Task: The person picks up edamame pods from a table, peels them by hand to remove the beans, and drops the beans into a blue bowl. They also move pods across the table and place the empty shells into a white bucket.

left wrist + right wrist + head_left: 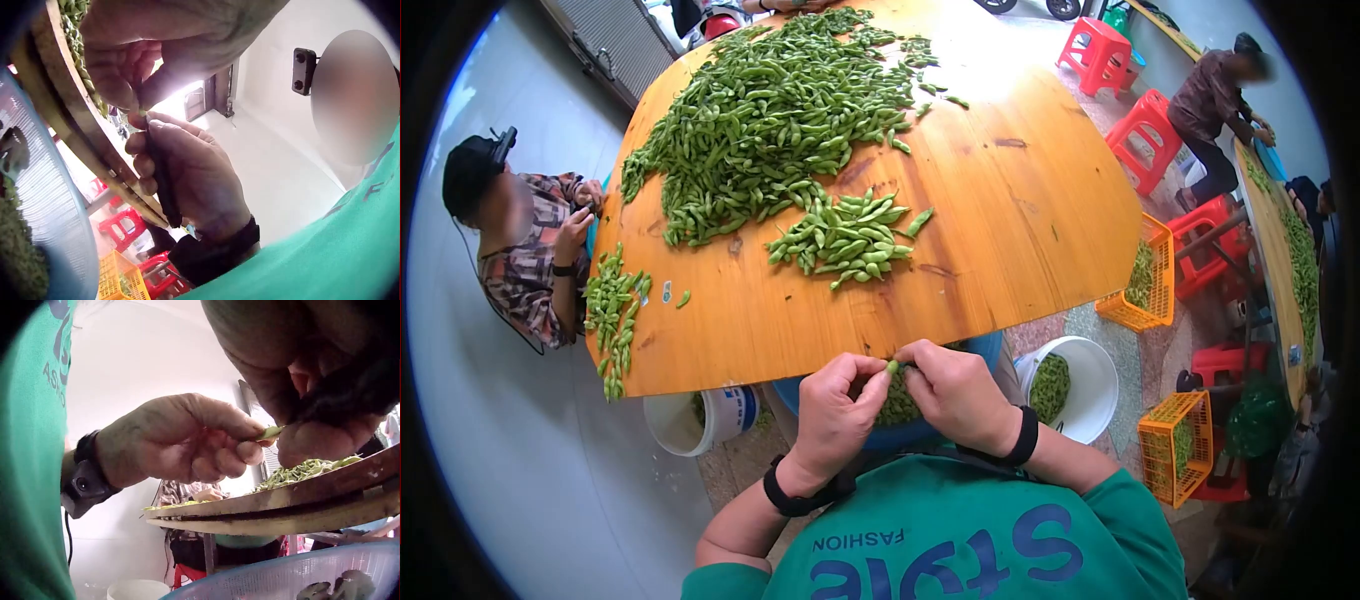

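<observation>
Over the near table edge, the left hand [836, 405] pinches a green soybean pod [892, 367] between thumb and fingertips. Close against it, the right hand [962, 393] grips a dark, slim tool [164, 181], its long handle lying along the palm in the left wrist view. The tool's working end is hidden among the fingers. From the right wrist side, the pod [270, 433] pokes out between both hands' fingertips. A blue basket [250, 575] with green pods in it sits below the hands. A small pile of pods [845, 238] lies on the table ahead of them.
The wooden table [1000, 230] carries a large heap of pods [760, 120]. White buckets [1100, 385] flank the blue basket. Orange crates [1160, 300] and red stools [1145, 140] stand to the right. One person [530, 240] sits at left; another works at far right.
</observation>
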The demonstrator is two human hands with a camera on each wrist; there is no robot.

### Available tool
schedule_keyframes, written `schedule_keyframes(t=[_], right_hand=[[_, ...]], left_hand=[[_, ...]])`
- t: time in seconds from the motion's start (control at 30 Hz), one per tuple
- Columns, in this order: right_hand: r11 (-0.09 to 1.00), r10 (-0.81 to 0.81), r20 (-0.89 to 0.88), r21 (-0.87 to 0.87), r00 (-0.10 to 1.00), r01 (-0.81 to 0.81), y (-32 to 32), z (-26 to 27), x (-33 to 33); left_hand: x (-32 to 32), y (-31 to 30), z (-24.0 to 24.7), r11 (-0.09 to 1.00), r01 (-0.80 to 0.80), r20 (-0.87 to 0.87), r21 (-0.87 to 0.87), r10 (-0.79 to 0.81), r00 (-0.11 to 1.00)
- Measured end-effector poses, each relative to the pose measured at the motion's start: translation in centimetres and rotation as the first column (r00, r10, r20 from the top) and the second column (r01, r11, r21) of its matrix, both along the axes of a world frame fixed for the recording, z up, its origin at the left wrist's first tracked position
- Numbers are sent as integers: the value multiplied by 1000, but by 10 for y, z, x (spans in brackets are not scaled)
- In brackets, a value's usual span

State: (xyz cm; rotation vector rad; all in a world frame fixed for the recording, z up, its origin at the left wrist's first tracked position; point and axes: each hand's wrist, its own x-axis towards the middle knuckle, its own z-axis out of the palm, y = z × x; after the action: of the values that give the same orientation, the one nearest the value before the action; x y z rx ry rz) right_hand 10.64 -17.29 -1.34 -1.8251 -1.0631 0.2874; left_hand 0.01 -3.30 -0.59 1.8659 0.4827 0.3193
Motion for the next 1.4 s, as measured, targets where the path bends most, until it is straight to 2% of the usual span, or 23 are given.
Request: schedule_keyframes(t=[0.03, 0.13, 0.2, 0.37, 0.43, 0.47, 0.53, 0.6, 0.67, 0.7, 0.8, 0.83, 0.87, 0.9, 0.93, 1.0, 1.03, 1.1, 1.13, 1.2, 1.23, 1.3, 1.4], right_hand=[[1000, 0, -2, -1, 1000, 0, 1, -2, -1], [1000, -12, 170, -25, 985, 16, 4, -9, -3], [999, -15, 147, -30, 989, 19, 5, -12, -4], [995, 81, -8, -55, 997, -81, -2, -19, -4], [992, 98, -36, -74, 995, -101, -4, -19, -5], [990, 113, -102, -73, 988, -120, -5, -19, -5], [988, 126, -169, -68, 978, -139, -7, -20, -6], [987, 144, -249, -31, 958, -156, -8, -22, -6], [986, 137, -338, -41, 931, -160, -8, -19, -6], [985, 128, -423, -51, 897, -165, -7, -18, -5], [985, 95, -475, -86, 875, -153, -6, -22, -3], [984, 95, -475, -86, 875, -153, -6, -24, -4], [988, 102, -435, -63, 895, -143, -6, -25, -6], [990, 108, -394, -39, 913, -134, -5, -26, -8], [990, 110, -395, -38, 912, -135, -5, -24, -9], [991, 82, -414, -66, 907, -120, -4, -18, -10], [990, 84, -414, -66, 906, -122, -5, -18, -10], [987, 111, -461, -51, 880, -151, -6, -19, -9], [987, 111, -461, -51, 880, -151, -6, -19, -9], [989, 97, -424, -62, 901, -136, -7, -20, -8], [989, 97, -425, -63, 900, -136, -8, -19, -8], [989, 91, -439, -65, 894, -133, -8, -15, -5], [992, 92, -397, -46, 913, -120, -8, -16, -8]], left_hand=[[0, -3, -1, 1000, 0, -2, -1, 0, 1000], [1, -9, -6, 969, -13, 102, 246, -12, 995], [2, -10, -9, 842, -28, 216, 539, -106, 971], [-6, -11, -13, 889, 9, 197, 458, -112, 974], [-13, -5, -17, 992, 124, 11, 0, -124, 992], [-14, -2, -17, 992, 124, 10, 0, -124, 992], [-16, 3, -16, 884, 77, -123, -462, -150, 981], [-17, 9, -25, 817, 85, -93, -571, -167, 981], [-18, 14, -32, 613, 53, -74, -788, -180, 981], [-18, 12, -32, 614, 53, -74, -788, -180, 981], [-16, 2, -32, 687, 33, -55, -726, -106, 993], [-16, 0, -31, 951, 147, 65, -271, -134, 989], [-16, -1, -31, 949, 171, 152, 266, -217, 964], [-16, 0, -34, 913, 148, 180, 379, -229, 957], [-17, 0, -33, 913, 147, 179, 380, -228, 957], [-19, -3, -27, 986, 87, -24, -144, -91, 996], [-20, -2, -28, 986, 85, -24, -144, -89, 996], [-20, 1, -30, 845, 5, -83, -534, -59, 995], [-20, 1, -30, 845, 5, -83, -534, -59, 995], [-19, -2, -27, 991, 123, 27, -52, -121, 992], [-17, -3, -25, 991, 122, 26, -53, -121, 992], [-12, -4, -21, 943, 105, 265, 315, -193, 945], [-13, 0, -25, 915, 121, 235, 386, -224, 946]])
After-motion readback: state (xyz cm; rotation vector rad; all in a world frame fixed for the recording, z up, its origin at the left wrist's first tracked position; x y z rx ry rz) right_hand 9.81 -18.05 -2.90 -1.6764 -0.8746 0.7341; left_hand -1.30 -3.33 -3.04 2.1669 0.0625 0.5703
